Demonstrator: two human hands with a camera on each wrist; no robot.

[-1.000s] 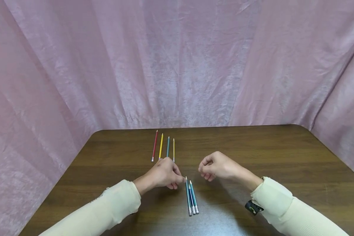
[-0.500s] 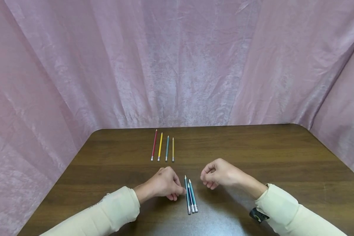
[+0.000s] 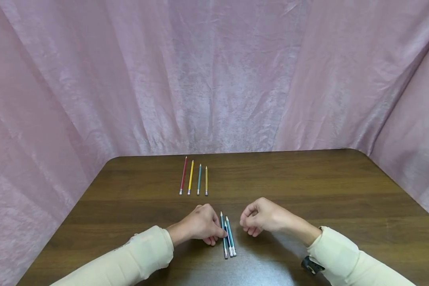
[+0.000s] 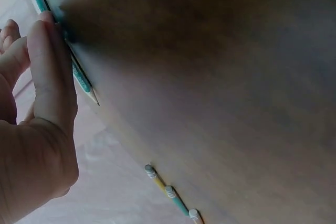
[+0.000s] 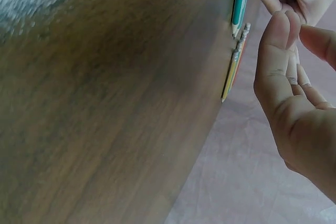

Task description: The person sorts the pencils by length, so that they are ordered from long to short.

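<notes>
Three pencils lie close together on the table in the head view, tips pointing away from me: a left teal pencil (image 3: pixel 222 222), a dark blue pencil (image 3: pixel 230 248) in the middle and a right teal pencil (image 3: pixel 230 234). My left hand (image 3: pixel 201 224) reaches from the left, thumb across the left teal pencil, and its thumb and fingers pinch at the middle of the group; exactly which pencil is held is partly hidden. To the right of them, my right hand (image 3: pixel 262 216) hovers with loosely bent fingers and nothing in them. Its thumb and fingertips (image 5: pixel 281 27) stand apart in the right wrist view.
Farther back, a red pencil (image 3: pixel 183 175), a yellow pencil (image 3: pixel 190 177), a blue pencil (image 3: pixel 199 179) and a shorter yellow pencil (image 3: pixel 206 180) lie side by side, erasers toward me. The brown wooden table (image 3: pixel 307 178) ends at a pink curtain (image 3: pixel 214 79).
My left hand has drawn back toward me, away from the row, and its thumb has moved from the left teal pencil's tip down to the group's middle. My right hand has lowered slightly.
</notes>
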